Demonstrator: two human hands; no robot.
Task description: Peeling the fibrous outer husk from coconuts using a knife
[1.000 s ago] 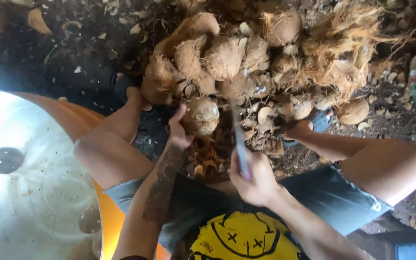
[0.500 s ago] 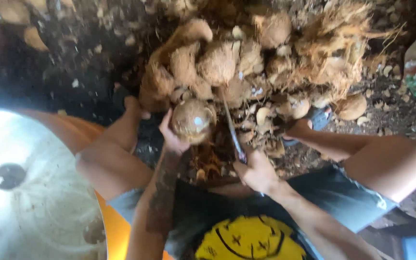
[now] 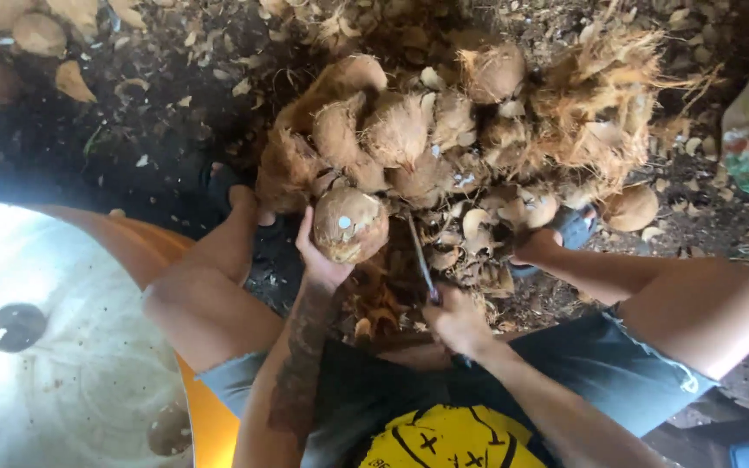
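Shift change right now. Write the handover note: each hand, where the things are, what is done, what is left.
Left hand: cups a coconut, raised in front of the knees; its husk is mostly off, a pale patch shows on top.
Right hand: grips a knife, blade pointing up toward the pile, not touching the coconut.
Pile of husked and fibrous coconuts lies on the ground ahead, between the feet; husk scraps lie below it.
Orange tub of cloudy liquid stands at the left knee.
Done: held coconut largely stripped.
Left: it is still whole, uncut.
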